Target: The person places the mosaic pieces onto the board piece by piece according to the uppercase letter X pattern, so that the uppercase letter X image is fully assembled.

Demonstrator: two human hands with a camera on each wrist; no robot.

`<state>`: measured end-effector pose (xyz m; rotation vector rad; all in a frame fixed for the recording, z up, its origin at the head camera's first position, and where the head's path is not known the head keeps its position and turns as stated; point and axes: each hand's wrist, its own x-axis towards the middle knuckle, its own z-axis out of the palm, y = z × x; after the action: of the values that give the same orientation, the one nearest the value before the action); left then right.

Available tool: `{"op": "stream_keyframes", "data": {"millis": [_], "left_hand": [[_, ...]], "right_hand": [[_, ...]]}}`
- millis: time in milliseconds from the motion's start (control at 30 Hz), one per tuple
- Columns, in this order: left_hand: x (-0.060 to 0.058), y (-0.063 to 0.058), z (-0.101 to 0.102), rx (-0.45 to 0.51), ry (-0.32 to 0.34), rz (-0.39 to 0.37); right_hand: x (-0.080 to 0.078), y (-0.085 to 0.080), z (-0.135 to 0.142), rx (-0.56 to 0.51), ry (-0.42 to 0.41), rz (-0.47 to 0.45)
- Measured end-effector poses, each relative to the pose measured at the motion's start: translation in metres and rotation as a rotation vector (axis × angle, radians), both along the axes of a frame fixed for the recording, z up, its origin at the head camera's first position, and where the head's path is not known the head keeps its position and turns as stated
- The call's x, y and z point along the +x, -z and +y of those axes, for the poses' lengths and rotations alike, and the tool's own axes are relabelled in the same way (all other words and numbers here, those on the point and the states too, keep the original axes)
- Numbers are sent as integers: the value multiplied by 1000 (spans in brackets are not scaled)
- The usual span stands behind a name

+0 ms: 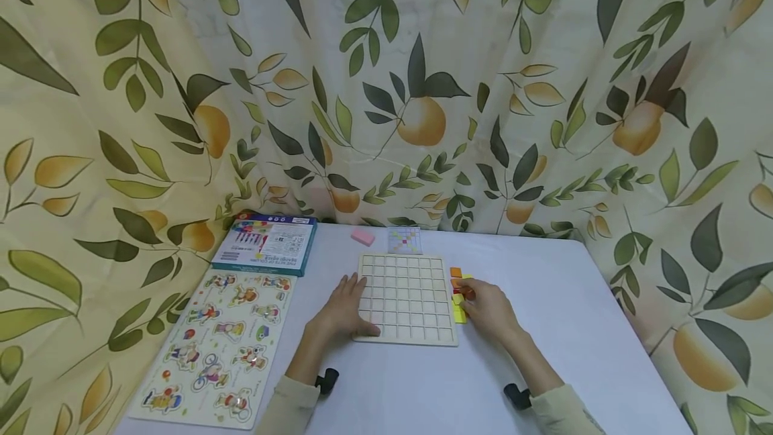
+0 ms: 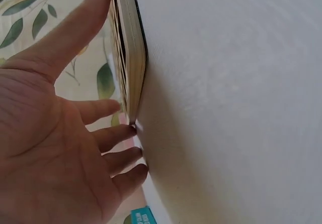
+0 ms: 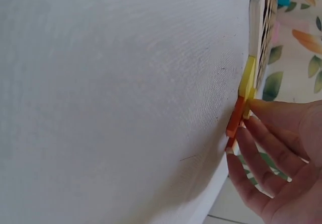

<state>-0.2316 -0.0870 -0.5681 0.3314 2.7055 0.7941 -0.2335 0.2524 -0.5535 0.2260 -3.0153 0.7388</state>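
Note:
A pale square board [image 1: 407,299] marked with a grid lies on the white table. My left hand [image 1: 341,307] rests against its left side, fingers spread along the edge and thumb at the front corner. In the left wrist view, straight fingertips touch the board's side [image 2: 135,58]. Beyond the board's right edge, my right hand [image 1: 490,311] pinches a small yellow tile [image 3: 247,112] between thumb and index finger. Around these fingers lie more small tiles: an orange tile [image 1: 455,272], a yellow tile [image 1: 459,315] and red ones partly hidden by the hand.
Behind the board are a pink block [image 1: 363,237] and a small patterned card [image 1: 404,240]. On the left, a boxed set [image 1: 262,245] stands beyond a sheet of cartoon figures [image 1: 208,348]. A leaf-patterned curtain [image 1: 398,173] surrounds the table [image 1: 423,388].

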Motion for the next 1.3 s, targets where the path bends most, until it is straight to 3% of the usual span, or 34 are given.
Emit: {"op": "stream_keyframes", "data": {"millis": [300, 567, 933, 1100, 1300], "left_hand": [[7, -6, -1, 8, 66, 47], [7, -8, -3, -19, 34, 42], [3, -4, 4, -32, 26, 20], [0, 2, 3, -36, 21, 21], [1, -3, 2, -32, 37, 19]], "right_hand": [[-1, 3, 4, -56, 13, 17], [0, 5, 7, -177, 41, 28], [-7, -7, 5, -299, 107, 20], [-17, -9, -7, -324, 81, 9], [-30, -10, -26, -375, 25, -6]]}}
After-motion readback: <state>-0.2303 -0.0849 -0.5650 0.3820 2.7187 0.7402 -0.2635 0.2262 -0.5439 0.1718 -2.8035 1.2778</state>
